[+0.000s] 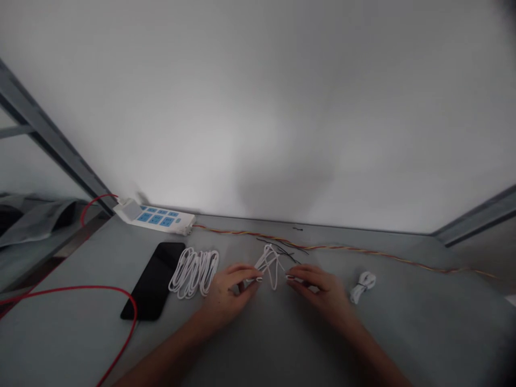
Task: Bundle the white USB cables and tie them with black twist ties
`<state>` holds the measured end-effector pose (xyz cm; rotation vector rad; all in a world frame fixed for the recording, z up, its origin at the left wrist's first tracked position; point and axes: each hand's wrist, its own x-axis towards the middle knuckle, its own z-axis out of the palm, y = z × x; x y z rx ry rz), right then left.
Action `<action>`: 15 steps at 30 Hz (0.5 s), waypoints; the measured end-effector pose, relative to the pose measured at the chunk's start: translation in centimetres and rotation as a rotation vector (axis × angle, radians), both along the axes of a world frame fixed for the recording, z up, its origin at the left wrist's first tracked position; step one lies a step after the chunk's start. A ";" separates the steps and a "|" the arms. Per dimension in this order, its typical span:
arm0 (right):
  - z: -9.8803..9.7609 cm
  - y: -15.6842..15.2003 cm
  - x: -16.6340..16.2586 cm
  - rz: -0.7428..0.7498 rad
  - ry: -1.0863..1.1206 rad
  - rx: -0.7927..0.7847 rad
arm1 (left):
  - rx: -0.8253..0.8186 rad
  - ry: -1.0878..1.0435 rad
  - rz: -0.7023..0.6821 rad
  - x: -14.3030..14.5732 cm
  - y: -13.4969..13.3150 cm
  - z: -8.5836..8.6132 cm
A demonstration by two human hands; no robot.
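Observation:
Both my hands rest on a grey table (262, 344) and hold one white cable (269, 262) between them. My left hand (228, 293) pinches the cable's left part, fingers closed. My right hand (318, 287) pinches the right part with its fingertips. The cable stands up in several loose loops between the two hands. Thin black wire ties (288, 250) lie just behind the loops.
Left of my hands lie several coiled white cables (193, 271) and a black phone (155, 279). A white power strip with blue sockets (155, 217) sits at the back left, with a red cord (92, 301). A small tied white cable (363, 286) lies right. A twisted coloured wire (363, 251) runs along the back.

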<state>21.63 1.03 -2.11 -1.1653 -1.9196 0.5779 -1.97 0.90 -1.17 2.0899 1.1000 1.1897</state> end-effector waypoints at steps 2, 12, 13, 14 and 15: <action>-0.1 0.0 0.0 0.007 0.006 -0.013 | -0.006 0.007 -0.007 -0.1 0.0 0.0; 0.4 0.0 0.0 0.017 0.019 0.004 | -0.015 -0.009 0.009 -0.3 0.1 -0.1; 0.5 0.0 0.1 0.012 0.018 0.000 | -0.019 -0.017 0.008 -0.3 0.1 -0.1; 0.6 0.0 0.1 0.008 0.017 -0.006 | -0.022 -0.022 0.008 -0.3 0.1 0.0; 0.7 0.0 0.1 0.003 0.015 -0.013 | -0.023 -0.024 0.007 -0.3 0.1 0.0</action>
